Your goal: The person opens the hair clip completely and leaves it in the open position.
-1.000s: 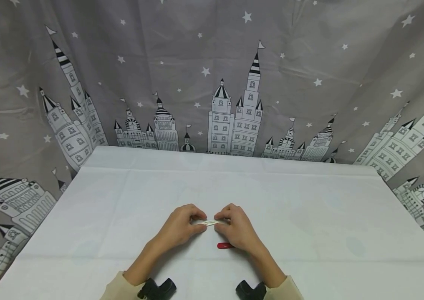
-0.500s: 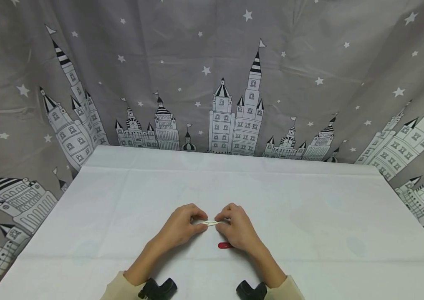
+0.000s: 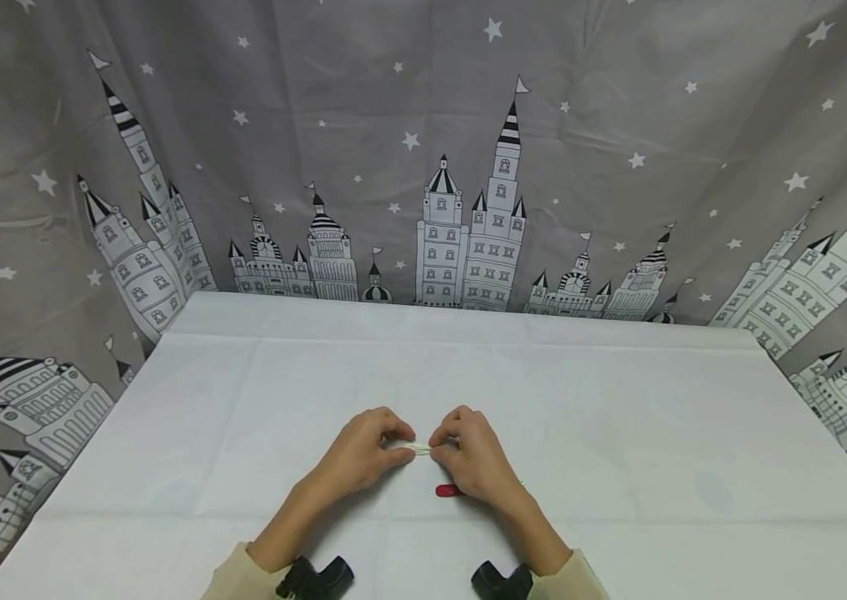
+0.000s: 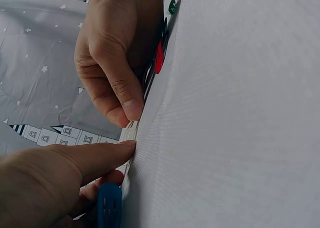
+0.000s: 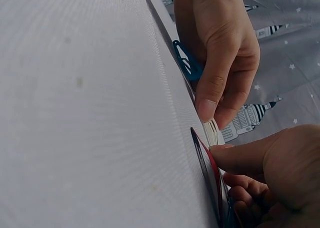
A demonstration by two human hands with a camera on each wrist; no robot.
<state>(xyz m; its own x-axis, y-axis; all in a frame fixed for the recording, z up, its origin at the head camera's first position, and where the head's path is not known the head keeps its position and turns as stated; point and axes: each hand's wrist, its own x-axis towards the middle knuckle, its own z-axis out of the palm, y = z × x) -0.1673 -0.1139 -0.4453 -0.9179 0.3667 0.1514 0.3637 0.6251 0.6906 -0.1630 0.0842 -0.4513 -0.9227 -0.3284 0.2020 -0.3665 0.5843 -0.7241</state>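
- Little has moved since the earlier frame: both hands keep their places, pinching the white clip (image 3: pixel 420 447) just above the surface (image 3: pixel 618 417).
- Our left hand (image 3: pixel 360 454) closes thumb and forefinger on one end, our right hand (image 3: pixel 474 457) on the other.
- We press evenly, so neither grip slips.
- We keep clear of the red clip (image 3: pixel 448 491) under the right hand.

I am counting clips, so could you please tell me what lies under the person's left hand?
A blue snap hair clip lies under the left hand; the head view hides it.
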